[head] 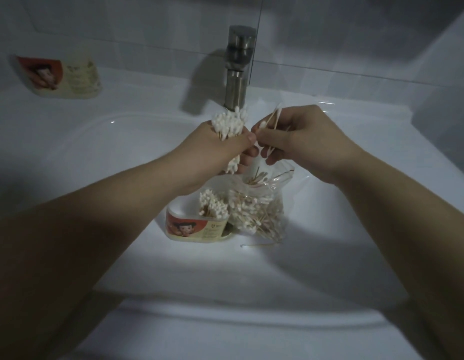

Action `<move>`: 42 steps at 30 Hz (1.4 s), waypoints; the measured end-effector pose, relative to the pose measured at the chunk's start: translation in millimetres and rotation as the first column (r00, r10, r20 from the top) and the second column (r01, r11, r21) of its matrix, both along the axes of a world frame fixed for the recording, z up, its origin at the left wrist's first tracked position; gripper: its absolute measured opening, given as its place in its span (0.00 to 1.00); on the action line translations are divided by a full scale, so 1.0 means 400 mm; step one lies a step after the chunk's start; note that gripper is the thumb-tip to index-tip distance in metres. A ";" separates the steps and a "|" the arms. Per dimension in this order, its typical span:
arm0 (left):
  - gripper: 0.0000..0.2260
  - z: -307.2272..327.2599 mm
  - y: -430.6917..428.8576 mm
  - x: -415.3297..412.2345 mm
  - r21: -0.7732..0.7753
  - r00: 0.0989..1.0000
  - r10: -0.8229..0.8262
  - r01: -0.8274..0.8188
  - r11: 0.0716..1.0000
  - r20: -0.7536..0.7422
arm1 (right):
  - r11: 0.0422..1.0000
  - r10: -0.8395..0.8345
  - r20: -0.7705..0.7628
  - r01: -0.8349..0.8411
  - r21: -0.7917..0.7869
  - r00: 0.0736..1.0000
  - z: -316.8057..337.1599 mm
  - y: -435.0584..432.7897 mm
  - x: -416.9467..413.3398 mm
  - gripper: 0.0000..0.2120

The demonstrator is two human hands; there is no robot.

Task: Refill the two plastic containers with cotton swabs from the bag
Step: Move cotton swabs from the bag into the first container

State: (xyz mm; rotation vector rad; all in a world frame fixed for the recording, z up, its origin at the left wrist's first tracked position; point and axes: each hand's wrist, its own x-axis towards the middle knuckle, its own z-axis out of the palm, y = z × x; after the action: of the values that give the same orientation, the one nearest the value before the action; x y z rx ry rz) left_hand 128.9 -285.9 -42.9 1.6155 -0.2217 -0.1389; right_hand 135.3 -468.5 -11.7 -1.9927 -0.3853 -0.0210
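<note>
One loose swab [257,246] is lying in the glossy white sink [95,157], near the crinkled clear bag [262,206] and, just left of it, a labelled plastic container [197,227] standing packed with wooden-stemmed swabs. Partly hiding the bag's mouth, the left hand [220,145] is gripping a thick bundle [229,122] while the right hand [296,136] is pinching a few sticks [271,119]. Beyond, a brushed-metal faucet [237,66] is rising; far left, the second container [62,75] is sitting blurred, its contents unreadable.
</note>
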 end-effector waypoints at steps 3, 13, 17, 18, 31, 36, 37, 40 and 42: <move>0.04 0.004 0.001 -0.001 0.024 1.000 0.008 -0.008 1.000 0.017 | 1.000 -0.001 -0.029 0.001 0.000 1.000 -0.002 -0.002 0.004 0.05; 0.07 0.006 -0.002 0.003 0.013 0.989 0.140 -0.140 0.990 0.042 | 0.987 0.031 -0.025 -0.034 -0.158 0.999 -0.005 0.001 -0.004 0.13; 0.08 -0.003 0.004 0.004 0.059 0.990 0.087 -0.094 0.994 0.116 | 0.947 0.123 0.006 -0.115 -0.299 0.992 -0.006 0.008 -0.014 0.09; 0.09 -0.004 0.004 0.003 0.074 0.988 0.084 -0.094 0.993 0.126 | 0.942 0.133 0.008 -0.123 -0.312 0.991 -0.005 0.008 -0.015 0.08; 0.06 0.006 -0.011 -0.010 -0.004 0.999 0.011 -0.011 1.000 -0.038 | 0.999 -0.040 -0.089 0.041 0.017 0.995 -0.005 0.015 -0.003 0.16; 0.08 -0.006 -0.018 -0.021 -0.109 0.991 -0.133 0.129 0.986 -0.028 | 0.996 0.062 -0.087 -0.067 -0.056 0.994 -0.017 0.027 -0.009 0.24; 0.06 -0.005 -0.017 -0.019 -0.100 0.992 -0.122 0.119 0.988 -0.018 | 0.995 0.076 -0.086 -0.082 -0.063 0.993 -0.019 0.028 -0.010 0.24; 0.03 0.001 -0.011 -0.014 -0.049 0.997 -0.077 0.076 0.996 -0.013 | 0.997 0.075 -0.093 -0.076 -0.010 0.993 -0.012 0.028 -0.015 0.21; 0.04 0.004 -0.008 -0.013 -0.024 0.998 -0.058 0.058 0.998 -0.017 | 0.998 0.030 -0.075 -0.026 0.056 0.997 -0.005 0.027 -0.015 0.15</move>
State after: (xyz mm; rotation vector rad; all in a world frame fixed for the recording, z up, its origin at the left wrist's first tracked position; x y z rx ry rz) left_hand 123.7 -288.9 -41.2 1.5841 -0.2562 -0.1942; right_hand 129.5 -457.6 -13.8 -1.9272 -0.3604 0.0608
